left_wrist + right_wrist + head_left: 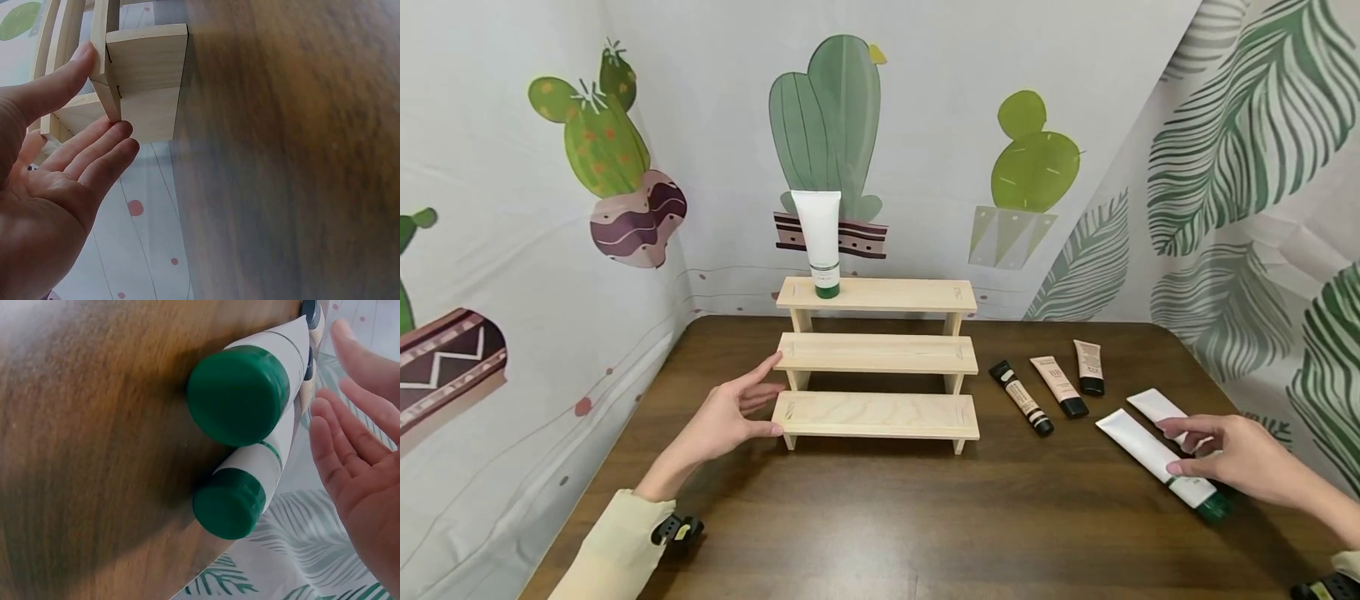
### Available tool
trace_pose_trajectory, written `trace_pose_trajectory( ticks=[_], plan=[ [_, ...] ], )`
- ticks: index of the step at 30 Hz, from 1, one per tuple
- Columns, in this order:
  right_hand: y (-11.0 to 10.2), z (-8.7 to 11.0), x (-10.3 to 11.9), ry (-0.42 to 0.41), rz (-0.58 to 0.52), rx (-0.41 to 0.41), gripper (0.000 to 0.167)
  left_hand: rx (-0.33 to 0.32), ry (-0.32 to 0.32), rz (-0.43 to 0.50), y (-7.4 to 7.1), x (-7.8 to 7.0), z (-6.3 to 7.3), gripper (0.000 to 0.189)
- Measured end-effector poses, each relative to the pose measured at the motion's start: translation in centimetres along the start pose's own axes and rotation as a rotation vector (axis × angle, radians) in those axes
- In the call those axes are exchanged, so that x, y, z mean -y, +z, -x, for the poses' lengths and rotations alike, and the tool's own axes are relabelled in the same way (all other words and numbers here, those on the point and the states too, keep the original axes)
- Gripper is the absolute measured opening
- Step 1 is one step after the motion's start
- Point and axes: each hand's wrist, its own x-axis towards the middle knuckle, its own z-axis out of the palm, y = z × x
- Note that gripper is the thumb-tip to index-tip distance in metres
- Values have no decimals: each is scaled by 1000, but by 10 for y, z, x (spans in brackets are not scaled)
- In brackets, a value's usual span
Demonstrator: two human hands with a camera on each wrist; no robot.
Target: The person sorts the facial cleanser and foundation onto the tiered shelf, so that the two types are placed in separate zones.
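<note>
A stand (876,353) with three tiers, in pale wood, sits on the brown table (865,525), near its back edge. The left hand (730,419) is at the stand's left side, its thumb against the end of the bottom tier (880,412) and its forefinger reaching the end of the middle tier (876,353); its fingers are spread, and whether the forefinger presses there cannot be told.

On the top tier (895,294), near the left end, the upright tube (820,237) stands on its green cap, white and wider at the top.

The right hand (1243,458) is above two white tubes that lie side by side at the right of the table: the near tube (1153,452) and the far tube (1156,406). Its thumb and fingers are parted, pinching neither; in the right wrist view they are apart from both tubes, whose green caps face that camera, the near tube's being the larger.

Between the stand and these lie the striped tube (1022,397), the BB tube (1060,386) and the small tube (1089,367), well apart from the hands, their dark caps toward the front. Behind the table hangs a pale backdrop (925,125) printed with cacti and leaves
</note>
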Motion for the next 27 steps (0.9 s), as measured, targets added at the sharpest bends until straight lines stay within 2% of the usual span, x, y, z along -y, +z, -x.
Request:
trace_pose_trajectory(
  ticks=[5, 12, 17, 27],
  plan=[
    [-5, -1, -3, 19, 13, 79, 55, -3, 5, -6, 0, 1, 0, 109],
    [-6, -2, -11, -78, -60, 183, 52, -2, 1, 4, 0, 2, 0, 109],
    [-3, -1, -14, -87, -101, 205, 53, -4, 5, 8, 1, 4, 0, 109],
    [-1, -2, -18, -80, -69, 208, 56, -5, 9, 16, 0, 4, 1, 109]
  ],
)
